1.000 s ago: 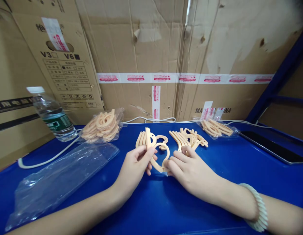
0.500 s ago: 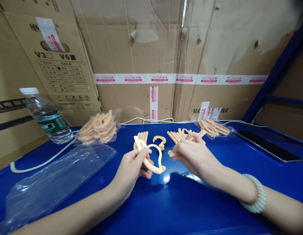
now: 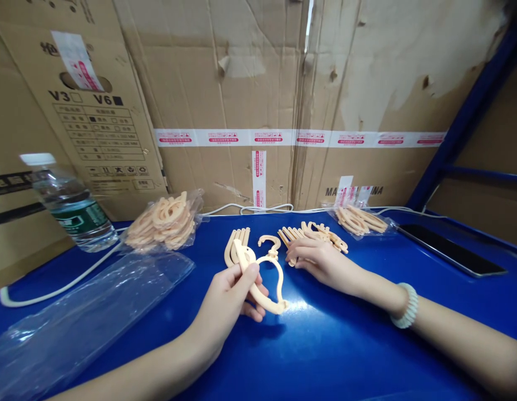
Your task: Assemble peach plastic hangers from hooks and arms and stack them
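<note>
On the head camera, my left hand (image 3: 235, 295) is closed around a peach plastic hanger (image 3: 275, 303), thumb pressed on top, holding it just above the blue table (image 3: 325, 345). My right hand (image 3: 320, 262) lies on the near end of the row of hangers (image 3: 325, 236), fingers stretched out; I cannot tell whether it has pinched one. A bagged bundle (image 3: 164, 223) sits to the left, near a water bottle (image 3: 70, 206).

A shiny blue tabletop (image 3: 345, 356) fills the bottom of the frame. Big brown cardboard boxes (image 3: 250, 83) stand behind it. A blue metal post (image 3: 462, 122) leans at the right.
</note>
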`<control>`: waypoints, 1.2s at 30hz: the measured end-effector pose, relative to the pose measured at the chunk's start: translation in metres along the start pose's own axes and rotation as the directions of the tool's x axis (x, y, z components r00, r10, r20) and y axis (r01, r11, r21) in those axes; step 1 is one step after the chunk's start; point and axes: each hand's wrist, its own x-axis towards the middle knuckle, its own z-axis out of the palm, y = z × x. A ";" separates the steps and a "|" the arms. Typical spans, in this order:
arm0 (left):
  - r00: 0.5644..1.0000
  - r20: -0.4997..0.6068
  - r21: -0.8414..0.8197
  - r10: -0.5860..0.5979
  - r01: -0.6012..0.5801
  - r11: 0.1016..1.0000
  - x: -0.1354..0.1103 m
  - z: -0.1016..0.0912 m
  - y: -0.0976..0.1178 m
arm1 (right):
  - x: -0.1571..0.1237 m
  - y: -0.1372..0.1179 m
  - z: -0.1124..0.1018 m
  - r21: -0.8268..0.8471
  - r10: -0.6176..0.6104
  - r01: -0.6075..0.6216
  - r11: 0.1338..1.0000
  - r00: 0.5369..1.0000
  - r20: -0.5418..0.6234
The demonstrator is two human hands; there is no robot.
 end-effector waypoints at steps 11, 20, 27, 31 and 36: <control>1.000 0.023 -0.018 0.002 -0.001 1.000 0.001 -0.003 -0.002 | -0.005 0.016 -0.029 -0.119 0.112 -0.107 0.987 0.993 0.034; 0.999 0.028 -0.026 -0.031 0.031 0.999 0.002 -0.004 -0.001 | -0.025 0.056 -0.074 -0.118 0.292 -0.268 0.956 0.907 0.302; 1.000 0.023 -0.034 -0.005 0.006 0.999 0.004 -0.007 -0.007 | -0.023 0.071 -0.062 -0.093 0.330 -0.317 0.944 0.909 0.255; 0.999 0.034 -0.033 -0.007 0.008 0.999 0.003 -0.007 -0.007 | -0.025 0.082 -0.064 -0.118 0.367 -0.350 0.929 0.909 0.196; 0.999 0.035 -0.035 -0.008 0.010 0.999 0.002 -0.005 -0.003 | -0.020 0.091 -0.055 -0.136 0.393 -0.376 0.917 0.910 0.131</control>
